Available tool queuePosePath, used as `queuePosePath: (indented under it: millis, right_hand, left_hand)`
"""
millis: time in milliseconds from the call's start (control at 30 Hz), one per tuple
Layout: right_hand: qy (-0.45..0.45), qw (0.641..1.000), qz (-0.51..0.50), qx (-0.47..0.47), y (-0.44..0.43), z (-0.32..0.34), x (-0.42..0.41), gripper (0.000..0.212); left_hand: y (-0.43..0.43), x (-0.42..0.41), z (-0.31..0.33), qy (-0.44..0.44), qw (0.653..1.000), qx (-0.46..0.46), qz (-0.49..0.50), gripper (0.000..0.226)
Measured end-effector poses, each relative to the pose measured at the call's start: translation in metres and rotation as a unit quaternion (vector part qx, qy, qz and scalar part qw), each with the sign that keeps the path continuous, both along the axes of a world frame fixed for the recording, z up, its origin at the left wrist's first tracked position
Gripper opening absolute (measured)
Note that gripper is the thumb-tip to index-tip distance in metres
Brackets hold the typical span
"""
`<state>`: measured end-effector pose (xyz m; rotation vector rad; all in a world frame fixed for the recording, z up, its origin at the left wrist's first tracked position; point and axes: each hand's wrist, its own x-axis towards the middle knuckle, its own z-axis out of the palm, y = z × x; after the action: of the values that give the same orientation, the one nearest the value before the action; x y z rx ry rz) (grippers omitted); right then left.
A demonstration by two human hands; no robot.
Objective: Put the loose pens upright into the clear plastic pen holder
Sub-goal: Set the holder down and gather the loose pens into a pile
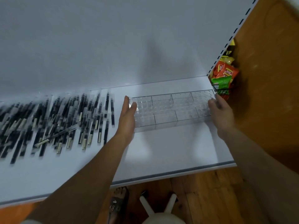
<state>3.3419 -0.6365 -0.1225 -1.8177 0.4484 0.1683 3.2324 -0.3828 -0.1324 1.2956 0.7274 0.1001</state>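
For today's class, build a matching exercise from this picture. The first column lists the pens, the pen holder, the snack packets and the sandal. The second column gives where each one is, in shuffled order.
Column 1
1. pens
2. pen holder
3. snack packets
4. sandal

Column 2
A. on the wooden floor
B. between the left hand and right hand
C. lying loose on the left part of the shelf
D. past the shelf's right end

Pairs: 1-C, 2-B, 3-D, 4-A
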Motion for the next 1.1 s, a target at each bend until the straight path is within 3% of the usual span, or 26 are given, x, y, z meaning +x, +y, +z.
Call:
queuePosePath:
  millis: [267, 367, 500, 567, 667, 767, 900, 1100]
  right_hand:
    - [0.005, 0.986, 0.116, -0.122, -0.010, 0.005, 0.004, 0.052]
    - [0.000, 0.959, 0.148, -0.241, -0.013, 0.020, 0.000, 0.045]
    - [0.018, 0.881, 0.237, -0.409, 0.003, 0.054, -0.009, 0.049]
    - [0.037, 0.847, 0.281, -0.449, 0.026, 0.070, -0.020, 0.057]
    - [0.004, 0.824, 0.329, -0.462, 0.078, 0.084, -0.046, 0.060]
    - [-0.010, 0.827, 0.352, -0.439, 0.135, 0.093, -0.080, 0.061]
    - [0.028, 0.821, 0.410, -0.395, 0.195, 0.102, -0.140, 0.062]
    - [0.034, 0.842, 0.418, -0.341, 0.246, 0.112, -0.207, 0.060]
  left_hand:
    - [0.002, -0.002, 0.008, 0.020, 1.000, -0.004, -0.010, 0.059]
    - [0.014, -0.017, 0.023, 0.025, 0.995, 0.089, -0.034, 0.054]
    - [0.053, -0.046, 0.043, 0.071, 0.936, 0.305, -0.161, 0.045]
    - [0.080, -0.054, 0.052, 0.098, 0.875, 0.391, -0.269, 0.048]
    - [0.118, -0.062, 0.061, 0.127, 0.765, 0.515, -0.365, 0.045]
    - [0.144, -0.076, 0.074, 0.124, 0.722, 0.551, -0.399, 0.040]
    - [0.171, -0.110, 0.096, 0.154, 0.721, 0.526, -0.424, 0.041]
    - [0.202, -0.171, 0.103, 0.202, 0.724, 0.515, -0.412, 0.042]
